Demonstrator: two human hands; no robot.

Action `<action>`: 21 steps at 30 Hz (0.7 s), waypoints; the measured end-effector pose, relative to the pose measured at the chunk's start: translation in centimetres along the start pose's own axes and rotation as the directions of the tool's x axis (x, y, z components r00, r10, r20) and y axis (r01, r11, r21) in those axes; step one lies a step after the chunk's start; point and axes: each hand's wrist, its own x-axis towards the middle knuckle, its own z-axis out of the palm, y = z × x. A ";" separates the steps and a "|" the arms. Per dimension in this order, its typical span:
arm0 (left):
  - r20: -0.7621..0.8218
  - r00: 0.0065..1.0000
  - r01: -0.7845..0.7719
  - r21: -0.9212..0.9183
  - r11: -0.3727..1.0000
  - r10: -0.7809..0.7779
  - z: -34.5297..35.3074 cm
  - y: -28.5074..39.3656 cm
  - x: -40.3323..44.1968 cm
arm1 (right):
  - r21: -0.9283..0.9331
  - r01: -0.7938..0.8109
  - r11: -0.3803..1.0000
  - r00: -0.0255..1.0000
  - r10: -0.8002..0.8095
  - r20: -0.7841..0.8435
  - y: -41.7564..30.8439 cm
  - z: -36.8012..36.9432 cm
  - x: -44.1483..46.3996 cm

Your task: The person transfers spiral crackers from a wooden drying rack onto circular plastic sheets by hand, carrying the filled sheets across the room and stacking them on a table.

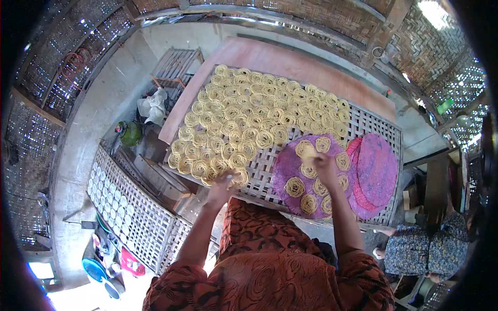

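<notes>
Coiled yellow nests (236, 116), looking like spiral crackers or noodles, lie in close rows on a woven bamboo rack (262, 173). My left hand (222, 189) rests at the rack's near edge, its fingers stretched over the nearest coils and touching them. On the right of the rack lies a round purple sheet (284, 160) with several coils spread over it. Above this sheet, my right hand (327, 170) pinches a yellow coil (309, 154), which is blurred by motion. More round sheets (377, 168), purple and pink, overlap beside it.
A pink board (228, 52) lies under the rack. To the left, a second bamboo rack (150, 225) carries pale round pieces (111, 199). A green gas cylinder (128, 133) stands by the wall. Another person (415, 249) in patterned clothing is at the lower right.
</notes>
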 end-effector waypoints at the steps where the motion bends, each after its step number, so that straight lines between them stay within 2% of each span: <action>1: -0.087 0.995 0.049 0.025 0.998 -0.047 -1.4 0.3 -0.4 | 0.012 0.087 0.996 0.994 -0.088 0.062 -5.6 0.5 -0.8; 2: 0.060 0.936 0.349 -0.295 0.889 -0.347 -3.7 1.1 -0.1 | 0.084 0.123 0.989 0.977 -0.136 0.164 -5.0 2.9 -1.3; 3: 0.060 0.934 0.354 -0.296 0.887 -0.353 -4.4 0.4 -0.1 | 0.104 0.066 0.992 0.975 -0.086 0.203 -7.8 4.4 -2.2; 4: -0.049 0.948 0.293 -0.250 0.923 -0.314 -5.1 -0.6 -0.3 | 0.124 0.010 0.992 0.970 -0.039 0.240 -10.6 5.9 -3.2; 6: -0.234 0.940 0.200 -0.207 0.958 -0.247 -6.0 -1.6 -0.7 | 0.032 0.333 0.943 0.897 -0.327 0.299 -10.2 9.7 -4.4; 7: -0.235 0.940 0.201 -0.204 0.958 -0.248 -6.2 -1.8 -0.8 | 0.036 0.334 0.942 0.896 -0.329 0.298 -9.6 11.0 -4.9; 8: -0.245 0.937 0.207 -0.179 0.962 -0.247 -6.4 -1.8 -0.9 | -0.104 0.567 0.817 0.787 -0.500 0.360 -9.3 11.8 -5.4; 9: -0.255 0.935 0.212 -0.156 0.965 -0.247 -6.4 -1.8 -1.0 | -0.220 0.756 0.616 0.640 -0.625 0.447 -8.5 12.7 -6.1; 10: -0.254 0.935 0.212 -0.158 0.964 -0.248 -6.2 -1.6 -1.2 | -0.298 0.770 0.564 0.624 -0.570 0.535 -7.4 13.3 -6.7; 11: -0.248 0.937 0.207 -0.169 0.964 -0.245 -5.7 -1.4 -1.6 | -0.298 0.770 0.564 0.624 -0.568 0.536 -7.5 12.9 -7.2; 13: -0.242 0.940 0.200 -0.183 0.963 -0.242 -4.8 -1.0 -2.2 | -0.341 0.674 0.655 0.708 -0.440 0.553 -7.4 11.4 -7.8; 14: -0.212 0.943 0.214 -0.207 0.955 -0.257 -4.1 -0.7 -2.6 | -0.342 0.673 0.656 0.708 -0.436 0.556 -6.7 10.5 -7.6; 15: -0.180 0.946 0.226 -0.229 0.947 -0.269 -4.0 0.0 -2.6 | -0.367 0.544 0.754 0.808 -0.354 0.471 -5.6 9.2 -7.1; 16: -0.057 0.926 0.346 -0.264 0.900 -0.373 -3.7 1.0 -2.6 | -0.379 0.401 0.834 0.890 -0.256 0.377 -4.6 7.8 -6.8; 17: -0.054 0.930 0.337 -0.270 0.902 -0.364 -2.9 1.7 -2.1 | -0.504 0.357 0.787 0.927 -0.230 0.298 -4.2 6.1 -6.7; 18: 0.015 0.956 0.289 -0.237 0.927 -0.294 -1.9 2.5 -1.4 | -0.621 0.296 0.726 0.955 -0.211 0.209 -3.9 4.1 -6.6; 19: 0.085 0.972 0.234 -0.210 0.949 -0.221 -0.8 3.5 -0.6 | -0.634 0.283 0.720 0.959 -0.203 0.198 -2.2 2.6 -6.2; 21: 0.198 0.980 0.066 -0.327 0.943 -0.001 1.1 6.9 2.4 | -0.694 -0.038 0.719 0.999 0.039 -0.014 1.5 0.9 -5.5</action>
